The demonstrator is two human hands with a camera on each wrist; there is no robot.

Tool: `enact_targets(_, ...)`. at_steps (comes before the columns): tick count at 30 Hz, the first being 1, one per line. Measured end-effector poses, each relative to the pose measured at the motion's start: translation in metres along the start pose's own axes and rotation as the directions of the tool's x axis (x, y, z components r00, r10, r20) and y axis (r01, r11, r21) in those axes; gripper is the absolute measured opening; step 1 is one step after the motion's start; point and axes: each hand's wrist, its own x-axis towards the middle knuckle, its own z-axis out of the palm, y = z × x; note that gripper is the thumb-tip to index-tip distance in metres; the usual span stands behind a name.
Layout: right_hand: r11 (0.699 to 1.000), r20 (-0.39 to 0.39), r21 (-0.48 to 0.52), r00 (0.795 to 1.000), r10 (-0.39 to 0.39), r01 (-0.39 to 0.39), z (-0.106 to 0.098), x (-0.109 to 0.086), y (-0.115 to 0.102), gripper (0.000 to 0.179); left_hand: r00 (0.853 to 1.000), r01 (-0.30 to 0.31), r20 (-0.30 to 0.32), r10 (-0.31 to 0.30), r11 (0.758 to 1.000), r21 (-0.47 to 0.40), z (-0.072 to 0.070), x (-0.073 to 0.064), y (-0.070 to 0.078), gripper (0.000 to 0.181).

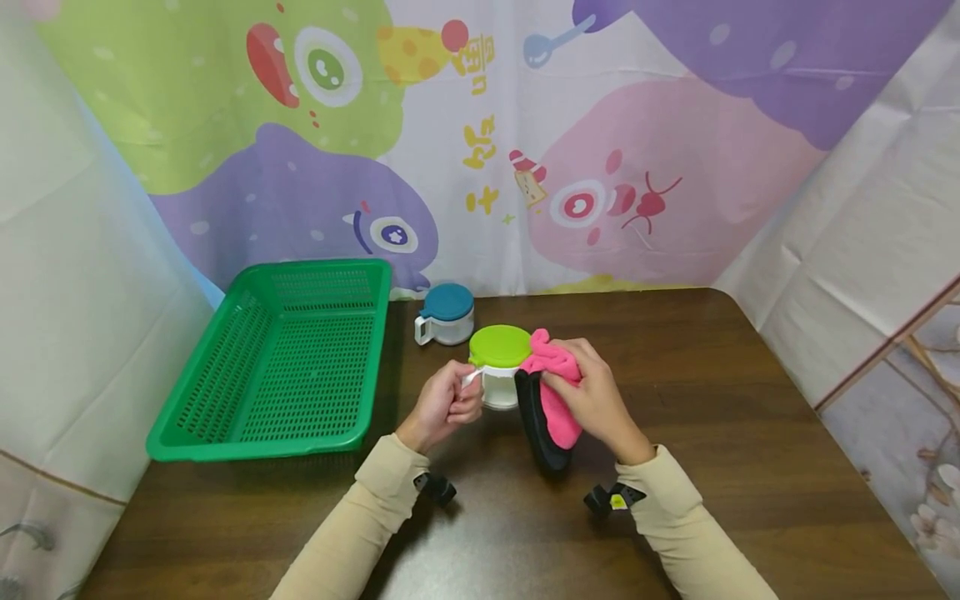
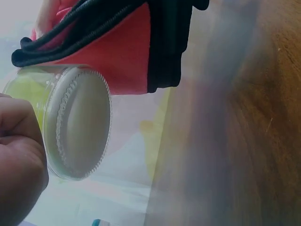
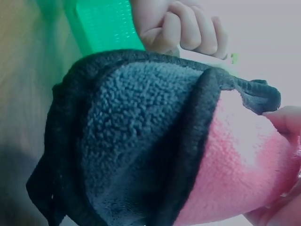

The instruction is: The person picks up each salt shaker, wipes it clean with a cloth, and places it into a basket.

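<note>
A clear glass jar (image 1: 498,390) with a lime-green lid (image 1: 501,345) is held by its white handle in my left hand (image 1: 444,400), fingers curled round it. The left wrist view shows the jar's round ridged base (image 2: 84,125) tipped toward the camera, above the table. My right hand (image 1: 600,398) pinches a bunched pink cloth (image 1: 561,417) with black edging, thumb on the near side. This cloth lies against the jar's right side and hangs below it. In the right wrist view its dark fleecy underside (image 3: 141,108) fills the middle, with my left fist (image 3: 183,30) behind.
Behind the held jar stands a similar jar (image 1: 452,331) with a blue lid (image 1: 448,302) and white handle. A green perforated plastic basket (image 1: 378,350) sits at the left of the brown wooden table (image 1: 705,467). A cartoon-printed curtain (image 1: 495,258) hangs along the back edge.
</note>
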Motion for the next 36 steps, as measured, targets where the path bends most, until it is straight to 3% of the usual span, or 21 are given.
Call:
enact_targets(11,0.987,0.073,0.115,0.992,0.104,-0.112,-0.007,0.003,0.008,0.040,0.992,-0.029,0.124,0.030,1.000,-0.009,-0.004,-0.003,-0.001,0.045)
enact_targets(17,0.927,0.205,0.252,0.952,0.230,-0.278,-0.016,0.003,0.009,0.040,0.980,-0.027,0.198,0.028,1.000,-0.009,-0.006,-0.006,0.000,0.047)
enact_targets(22,0.899,0.258,0.294,0.933,0.251,-0.324,-0.020,0.004,0.013,0.042,0.960,-0.029,0.279,0.028,1.000,0.000,-0.008,-0.004,0.003,0.043)
enact_targets(25,0.860,0.303,0.361,0.918,0.256,-0.359,-0.021,0.004,0.017,0.045,0.948,-0.029,0.318,0.029,1.000,-0.004,-0.010,-0.005,0.004,0.042)
enact_targets(29,0.811,0.366,0.419,0.893,0.261,-0.408,-0.021,0.005,0.023,0.049,0.944,-0.019,0.330,0.020,1.000,-0.006,-0.010,-0.006,0.005,0.042)
enact_targets(36,0.787,0.410,0.430,0.873,0.266,-0.441,-0.019,0.003,0.032,0.051,0.956,0.018,0.292,-0.026,0.999,0.030,-0.009,-0.007,0.005,0.044)
